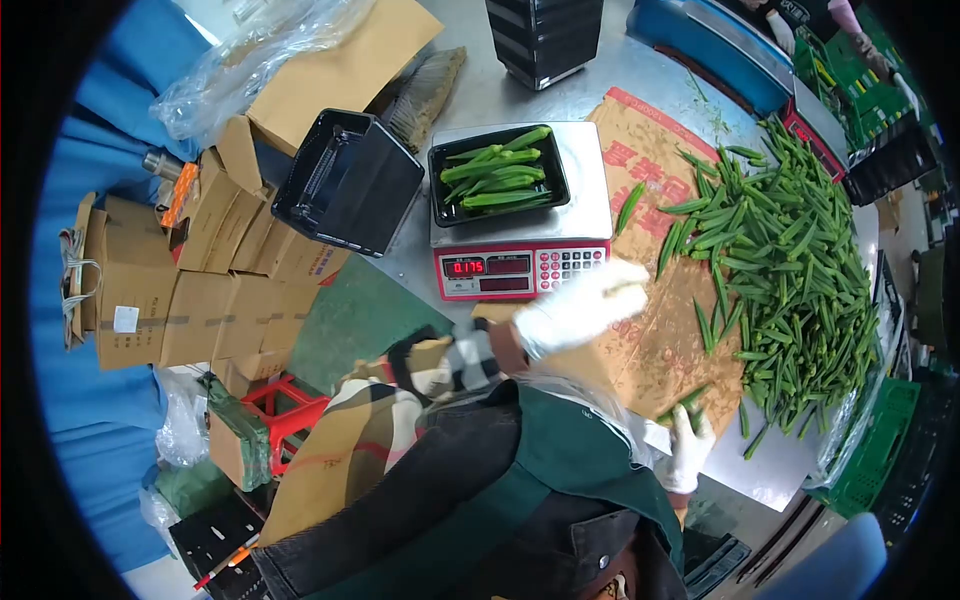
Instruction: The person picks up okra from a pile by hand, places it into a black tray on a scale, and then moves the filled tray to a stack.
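Note:
My left hand [580,312], in a white glove, is over the brown sheet [610,350] just right of the scale's keypad; motion blurs its fingers, and whether it holds anything is unclear. Lower right, my gloved right hand [690,448] is closed on green okra [686,402]. On the scale [584,215], whose red display reads 0.175, sits a black tray [436,190] holding several okra pods [500,180]. A large pile of okra [790,270] covers the right part of the table, with loose pods beside it on the sheet.
Stacked black trays [370,190] stand left of the scale, more [545,40] behind it. Cardboard boxes [220,310] and a red stool [285,420] are at left. A blue-sided scale [710,55] stands at the back; green crates [875,450] are at right. Another person's gloved hand [780,32] shows top right.

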{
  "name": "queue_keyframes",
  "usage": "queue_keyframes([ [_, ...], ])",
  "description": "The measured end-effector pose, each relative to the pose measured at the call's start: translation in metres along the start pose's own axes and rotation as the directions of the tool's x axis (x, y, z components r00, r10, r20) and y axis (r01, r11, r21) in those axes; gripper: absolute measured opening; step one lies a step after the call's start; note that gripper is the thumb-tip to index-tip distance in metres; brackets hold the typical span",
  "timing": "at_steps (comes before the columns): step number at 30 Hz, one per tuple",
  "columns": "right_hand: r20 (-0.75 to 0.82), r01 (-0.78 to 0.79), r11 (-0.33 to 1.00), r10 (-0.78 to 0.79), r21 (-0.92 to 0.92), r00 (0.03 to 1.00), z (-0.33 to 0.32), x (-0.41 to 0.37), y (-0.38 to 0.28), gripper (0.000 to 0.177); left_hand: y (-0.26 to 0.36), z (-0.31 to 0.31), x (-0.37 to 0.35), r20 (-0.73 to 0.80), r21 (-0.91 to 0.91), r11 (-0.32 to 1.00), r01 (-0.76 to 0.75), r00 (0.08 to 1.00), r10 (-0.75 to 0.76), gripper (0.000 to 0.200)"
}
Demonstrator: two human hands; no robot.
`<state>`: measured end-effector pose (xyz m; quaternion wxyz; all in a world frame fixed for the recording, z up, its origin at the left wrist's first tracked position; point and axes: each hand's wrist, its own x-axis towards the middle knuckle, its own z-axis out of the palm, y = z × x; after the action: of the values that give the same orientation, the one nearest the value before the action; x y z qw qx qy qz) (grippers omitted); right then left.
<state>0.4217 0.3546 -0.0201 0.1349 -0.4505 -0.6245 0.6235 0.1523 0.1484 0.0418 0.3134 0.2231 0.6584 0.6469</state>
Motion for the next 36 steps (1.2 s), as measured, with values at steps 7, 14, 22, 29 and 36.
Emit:
queue_keyframes([
  [7,-0.086,-0.125,0.797,0.091,-0.591,0.992,-0.176,-0.052,0.089,0.018,0.002,-0.195,-0.004,-0.659,0.680,0.725,0.111,0.526,0.538,0.035],
  [14,-0.103,0.174,0.893,-0.236,-0.415,0.966,-0.087,-0.020,0.084,0.028,-0.077,-0.233,-0.009,-0.686,0.377,0.873,0.308,0.726,0.039,0.047],
  [22,0.059,0.074,0.930,-0.056,-0.361,0.997,0.017,0.012,0.067,0.040,-0.022,-0.184,0.053,-0.477,-0.098,0.971,0.216,0.846,-0.237,0.030],
  [29,0.086,0.150,0.850,-0.123,-0.505,0.989,0.006,0.017,0.089,0.041,-0.005,-0.146,0.214,-0.243,-0.210,0.953,0.219,0.932,-0.268,0.028],
  [36,-0.013,-0.051,0.835,0.052,-0.547,0.999,0.002,0.012,0.049,0.043,-0.088,-0.151,0.393,-0.330,-0.206,0.947,0.245,0.894,-0.303,0.034],
])
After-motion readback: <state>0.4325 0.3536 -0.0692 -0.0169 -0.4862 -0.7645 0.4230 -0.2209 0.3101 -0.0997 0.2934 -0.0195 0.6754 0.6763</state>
